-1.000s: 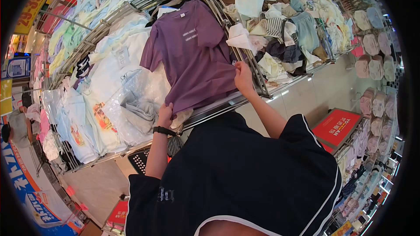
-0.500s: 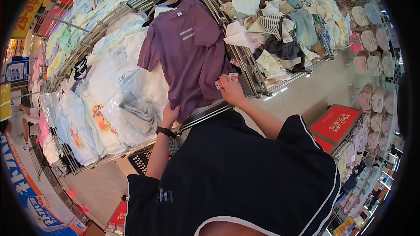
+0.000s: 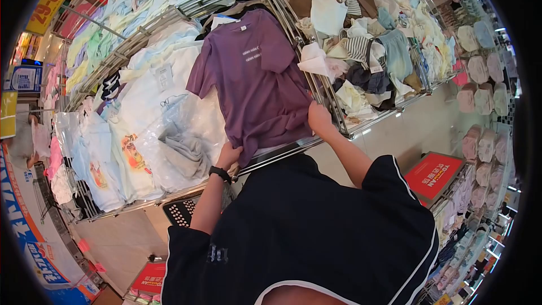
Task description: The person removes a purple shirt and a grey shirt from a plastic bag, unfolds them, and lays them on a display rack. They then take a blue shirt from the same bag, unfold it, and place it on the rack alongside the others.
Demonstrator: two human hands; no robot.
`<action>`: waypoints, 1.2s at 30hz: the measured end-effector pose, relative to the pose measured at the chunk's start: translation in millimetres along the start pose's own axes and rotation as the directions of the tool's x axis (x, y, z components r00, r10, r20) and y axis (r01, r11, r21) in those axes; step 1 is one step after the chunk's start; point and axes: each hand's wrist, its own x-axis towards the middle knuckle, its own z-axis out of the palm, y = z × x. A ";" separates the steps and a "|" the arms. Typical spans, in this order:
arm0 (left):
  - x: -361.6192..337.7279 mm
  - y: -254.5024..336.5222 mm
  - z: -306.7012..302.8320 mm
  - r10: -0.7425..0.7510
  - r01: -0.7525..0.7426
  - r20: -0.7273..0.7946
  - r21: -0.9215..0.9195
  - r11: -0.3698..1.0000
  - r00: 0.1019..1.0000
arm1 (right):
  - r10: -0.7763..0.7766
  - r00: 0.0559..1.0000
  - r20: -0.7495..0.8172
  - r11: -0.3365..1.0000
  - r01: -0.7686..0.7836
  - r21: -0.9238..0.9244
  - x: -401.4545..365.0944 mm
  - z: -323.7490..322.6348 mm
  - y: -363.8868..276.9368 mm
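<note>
A purple T-shirt [image 3: 257, 79] with small white lettering on the chest lies spread over the clothes in a metal-railed bin, its collar away from me. My left hand [image 3: 230, 155], with a black band at the wrist, is closed on its lower left hem. At the lower right edge of the shirt, my right hand [image 3: 319, 118] is closed on the cloth beside the bin's divider. White tops [image 3: 141, 135] and a plastic-wrapped grey garment [image 3: 185, 149] lie to the left of the shirt.
Metal rails [image 3: 282, 153] edge the bin in front of me. A neighbouring bin of mixed baby clothes [image 3: 361, 51] stands to the right. Red sign boxes [image 3: 433, 176] sit along the right side. A black perforated panel [image 3: 180, 212] shows below the rail.
My right hand has moved off the tags and up to the shirt's right edge, and the tags are out of sight. The shirt's lower right is spread wider. My left hand still grips the hem.
</note>
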 end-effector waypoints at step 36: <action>62.5 94.3 159.7 0.537 -0.650 0.526 0.040 0.759 0.659 | 0.150 0.818 0.555 -0.506 -0.419 0.754 -26.6 28.5 -3.2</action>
